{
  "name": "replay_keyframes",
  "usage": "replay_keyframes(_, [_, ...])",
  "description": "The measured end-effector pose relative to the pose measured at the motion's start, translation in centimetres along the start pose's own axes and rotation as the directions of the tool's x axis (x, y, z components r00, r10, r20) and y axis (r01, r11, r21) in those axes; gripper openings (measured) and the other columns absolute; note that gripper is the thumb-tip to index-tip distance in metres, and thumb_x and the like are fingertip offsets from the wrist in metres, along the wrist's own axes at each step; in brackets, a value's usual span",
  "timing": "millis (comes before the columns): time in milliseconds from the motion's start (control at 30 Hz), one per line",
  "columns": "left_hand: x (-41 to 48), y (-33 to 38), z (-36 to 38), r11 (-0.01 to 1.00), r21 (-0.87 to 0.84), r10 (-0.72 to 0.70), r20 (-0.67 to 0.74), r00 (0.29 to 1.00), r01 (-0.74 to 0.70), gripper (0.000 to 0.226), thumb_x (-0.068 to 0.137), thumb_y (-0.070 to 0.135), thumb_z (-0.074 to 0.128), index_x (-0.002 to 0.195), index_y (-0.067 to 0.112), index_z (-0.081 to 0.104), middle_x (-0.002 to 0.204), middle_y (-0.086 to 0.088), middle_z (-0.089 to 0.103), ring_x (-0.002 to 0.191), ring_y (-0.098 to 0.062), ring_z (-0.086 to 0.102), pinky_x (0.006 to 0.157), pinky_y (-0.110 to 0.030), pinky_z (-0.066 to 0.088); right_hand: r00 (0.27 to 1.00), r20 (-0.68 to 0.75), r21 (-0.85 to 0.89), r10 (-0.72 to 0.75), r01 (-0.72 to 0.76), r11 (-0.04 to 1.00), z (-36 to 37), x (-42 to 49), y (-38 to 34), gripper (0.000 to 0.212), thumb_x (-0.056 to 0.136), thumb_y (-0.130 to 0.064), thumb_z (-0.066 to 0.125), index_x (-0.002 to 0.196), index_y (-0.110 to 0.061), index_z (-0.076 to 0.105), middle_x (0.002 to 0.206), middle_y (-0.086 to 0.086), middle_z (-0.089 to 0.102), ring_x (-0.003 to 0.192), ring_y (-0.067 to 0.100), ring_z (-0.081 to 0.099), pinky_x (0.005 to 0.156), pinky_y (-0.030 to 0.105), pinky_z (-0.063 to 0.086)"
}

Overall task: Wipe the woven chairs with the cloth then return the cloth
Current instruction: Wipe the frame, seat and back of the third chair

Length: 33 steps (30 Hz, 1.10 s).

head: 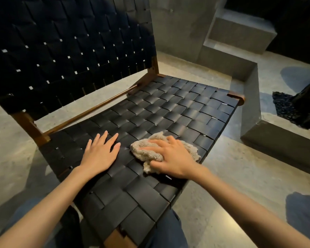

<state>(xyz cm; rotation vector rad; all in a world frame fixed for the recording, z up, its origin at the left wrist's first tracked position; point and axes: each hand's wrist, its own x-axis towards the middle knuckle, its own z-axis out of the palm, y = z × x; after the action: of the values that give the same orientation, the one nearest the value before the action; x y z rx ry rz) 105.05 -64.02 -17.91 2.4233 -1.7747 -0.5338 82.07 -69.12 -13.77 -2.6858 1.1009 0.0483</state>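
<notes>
A low woven chair [150,108] is seen from above, its seat and backrest made of broad, flat black straps interlaced in a basket weave. The seat straps carry a dull sheen like leather, and small pale gaps are seen between the straps of the darker backrest. The frame is of warm brown wood, shown in the rounded rail [97,108] behind the seat, the uprights of the back and the rounded corner at the seat's far right.

A beige cloth [150,151], thick, fluffy and crumpled into an irregular lump, lies on the seat towards its near right edge. It is pressed down by the right hand [170,158], whose fingers are spread over the top of the cloth and bent slightly into its pile, with the thumb laid along the near side; the cloth is thus held against the weave under the palm. The left hand [100,153] is laid flat on the bare seat just beside the cloth, fingers straight and slightly apart, nothing being grasped by it. Both forearms are bare.

The chair stands on a floor [222,185] of mottled grey concrete with a faint polish. Blocky concrete steps [240,42] with square edges are seen beyond the chair on the right, and a patch of dark, coarse gravel-like material [284,108] lies at the far right
</notes>
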Motion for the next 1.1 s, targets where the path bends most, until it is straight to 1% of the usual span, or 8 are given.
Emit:
replay_keyframes(267, [0.9, -0.8, -0.3, 1.0, -0.015, -0.003, 0.0, 1.0, 0.003, 0.053, 0.099, 0.052, 0.017, 0.15, 0.039, 0.011, 0.16, 0.0, 0.003, 0.147, -0.021, -0.003, 0.117, -0.043, -0.003, 0.922, -0.088, -0.154, 0.376, -0.386, 0.91, -2.3, 7.4, 9.5, 0.062, 0.086, -0.065, 0.031, 0.144, -0.044, 0.032, 0.156, -0.003, 0.026, 0.136, 0.034, 0.024, 0.112, 0.042, 0.018])
replay_keyframes(400, [2.0, -1.6, -0.3, 1.0, -0.021, -0.013, -0.004, 1.0, 0.013, 0.053, 0.099, 0.051, 0.019, 0.15, 0.038, 0.013, 0.16, 0.0, 0.003, 0.147, -0.021, -0.002, 0.117, -0.043, -0.002, 0.982, 0.011, -0.159, 0.187, -0.183, 0.97, -0.2, 9.0, 5.7, 0.086, 0.064, -0.072, 0.011, 0.141, -0.045, 0.039, 0.149, -0.003, 0.04, 0.129, 0.031, 0.035, 0.107, 0.041, 0.029])
replay_keyframes(533, [3.2, -2.5, -0.1, 0.998, 0.024, -0.053, -0.017, 0.998, 0.053, 0.056, 0.099, 0.053, 0.02, 0.151, 0.034, 0.012, 0.16, -0.002, 0.004, 0.147, -0.022, 0.0, 0.117, -0.042, 0.0, 0.998, 0.041, -0.029, -0.048, 0.049, 0.998, 1.7, 7.3, 0.6, 0.074, 0.068, -0.064, 0.018, 0.138, -0.051, 0.037, 0.148, -0.01, 0.04, 0.118, 0.024, 0.037, 0.103, 0.037, 0.031])
replay_keyframes(633, [3.6, -2.6, 0.0, 0.998, 0.035, -0.046, -0.016, 0.999, 0.046, 0.055, 0.099, 0.053, 0.019, 0.151, 0.035, 0.01, 0.16, -0.002, 0.003, 0.147, -0.022, -0.001, 0.117, -0.043, -0.001, 0.999, -0.009, -0.091, -0.04, 0.039, 0.995, 0.8, 7.5, 1.2, 0.08, 0.065, -0.065, 0.012, 0.14, -0.051, 0.034, 0.15, -0.011, 0.036, 0.119, 0.025, 0.034, 0.101, 0.037, 0.027])
replay_keyframes(800, [4.1, -3.1, -0.3, 0.999, -0.014, -0.037, -0.032, 0.999, 0.037, 0.055, 0.099, 0.051, 0.02, 0.15, 0.035, 0.012, 0.16, -0.004, 0.002, 0.147, -0.023, -0.004, 0.117, -0.041, -0.002, 0.938, -0.054, -0.21, 0.343, -0.347, 0.914, -0.8, 12.2, 8.7, 0.065, 0.084, -0.066, 0.026, 0.146, -0.045, 0.028, 0.158, -0.002, 0.021, 0.138, 0.035, 0.021, 0.112, 0.044, 0.014])
replay_keyframes(867, [4.3, -3.3, -0.4, 0.999, -0.04, -0.03, -0.024, 0.999, 0.029, 0.055, 0.099, 0.051, 0.021, 0.151, 0.035, 0.012, 0.16, -0.005, 0.001, 0.147, -0.023, -0.004, 0.117, -0.038, -0.002, 0.913, -0.059, -0.176, 0.404, -0.408, 0.896, -0.8, 13.6, 9.4, 0.065, 0.085, -0.064, 0.027, 0.147, -0.044, 0.025, 0.159, 0.0, 0.019, 0.139, 0.037, 0.019, 0.114, 0.047, 0.012])
replay_keyframes(1000, [5.2, -4.1, -0.5, 0.998, -0.054, -0.032, -0.021, 0.999, 0.031, 0.053, 0.1, 0.048, 0.02, 0.151, 0.033, 0.013, 0.16, -0.005, 0.001, 0.147, -0.024, -0.003, 0.117, -0.038, -0.003, 0.963, 0.044, -0.13, 0.266, -0.259, 0.957, 0.3, 14.1, 4.5, 0.095, 0.058, -0.071, 0.004, 0.147, -0.044, 0.025, 0.158, 0.0, 0.022, 0.135, 0.034, 0.025, 0.11, 0.041, 0.019])
replay_keyframes(1100, [6.0, -4.7, -0.5, 0.998, -0.052, -0.045, -0.032, 0.998, 0.043, 0.05, 0.102, 0.041, 0.02, 0.151, 0.031, 0.014, 0.16, -0.006, 0.004, 0.147, -0.025, -0.001, 0.117, -0.039, -0.001, 0.993, 0.086, -0.08, 0.08, -0.073, 0.994, 2.0, 12.8, 0.0, 0.092, 0.057, -0.069, 0.003, 0.146, -0.05, 0.021, 0.157, -0.003, 0.022, 0.131, 0.034, 0.027, 0.109, 0.04, 0.02])
